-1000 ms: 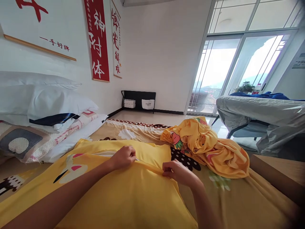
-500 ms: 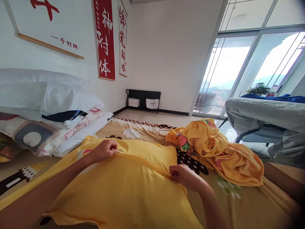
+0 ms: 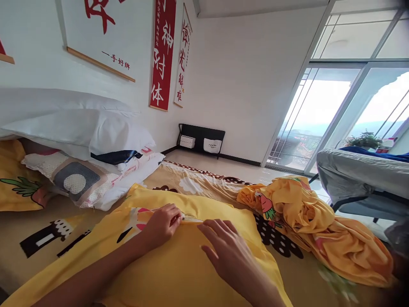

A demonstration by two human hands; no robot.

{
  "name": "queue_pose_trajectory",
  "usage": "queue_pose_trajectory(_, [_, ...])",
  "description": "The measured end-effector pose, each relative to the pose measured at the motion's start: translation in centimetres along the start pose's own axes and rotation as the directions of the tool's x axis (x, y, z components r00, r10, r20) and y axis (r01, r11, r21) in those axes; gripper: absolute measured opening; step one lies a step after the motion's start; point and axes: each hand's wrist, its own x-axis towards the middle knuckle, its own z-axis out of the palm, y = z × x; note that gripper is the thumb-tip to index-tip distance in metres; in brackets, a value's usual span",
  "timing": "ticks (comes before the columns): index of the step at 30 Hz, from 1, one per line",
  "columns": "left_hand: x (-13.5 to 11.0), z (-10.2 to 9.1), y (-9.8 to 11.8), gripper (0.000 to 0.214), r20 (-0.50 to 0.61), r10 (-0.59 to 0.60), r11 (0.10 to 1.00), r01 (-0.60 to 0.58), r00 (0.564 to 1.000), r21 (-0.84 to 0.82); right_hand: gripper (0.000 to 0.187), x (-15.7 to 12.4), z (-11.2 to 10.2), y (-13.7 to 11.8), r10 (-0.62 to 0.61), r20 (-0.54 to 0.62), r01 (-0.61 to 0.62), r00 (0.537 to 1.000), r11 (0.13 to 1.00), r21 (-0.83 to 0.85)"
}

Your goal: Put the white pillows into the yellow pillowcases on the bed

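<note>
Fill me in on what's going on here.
A person is working with both hands on a yellow cover laid over a patterned sheet. The left hand pinches the cover beside a pale strip in its seam; the right hand is open, its fingertips near the strip's other end. A stack of pillows stands to the left, and a crumpled orange-yellow cloth lies to the right.
</note>
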Motion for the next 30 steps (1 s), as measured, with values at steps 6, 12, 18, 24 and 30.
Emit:
queue_pose_trajectory(6, [-0.2, -0.1, -0.7, 0.019, -0.03, -0.007, 1.0, 0.007, 1.0, -0.009, 0.015, 4.3, 6.6, -2.1, 0.12, -0.156, -0.118, 0.98, 0.993, 0.023])
queue_pose_trajectory(12, [-0.9, 0.5, -1.8, 0.019, -0.033, 0.005, 1.0, -0.005, 0.999, 0.014, 0.021, 2.9, 10.1, -1.7, -0.015, -0.296, 0.045, 0.955, 0.995, 0.093])
queue_pose_trajectory(18, [-1.8, -0.7, -2.4, 0.02, -0.051, -0.052, 0.998, 0.054, 0.997, 0.032, 0.023, 2.6, 9.1, -1.6, -0.054, -0.25, 0.078, 0.967, 0.993, 0.085])
queue_pose_trajectory(24, [-2.3, -2.1, -3.6, 0.021, -0.053, -0.065, 0.997, 0.067, 0.996, 0.04, 0.025, 2.5, 8.6, -1.7, -0.053, -0.248, 0.077, 0.967, 0.993, 0.085])
queue_pose_trajectory(30, [-2.2, -4.1, -5.1, 0.023, 0.018, -0.195, 0.978, 0.196, 0.981, -0.065, 0.026, 2.5, 8.5, -2.1, -0.043, -0.256, 0.07, 0.966, 0.993, 0.097])
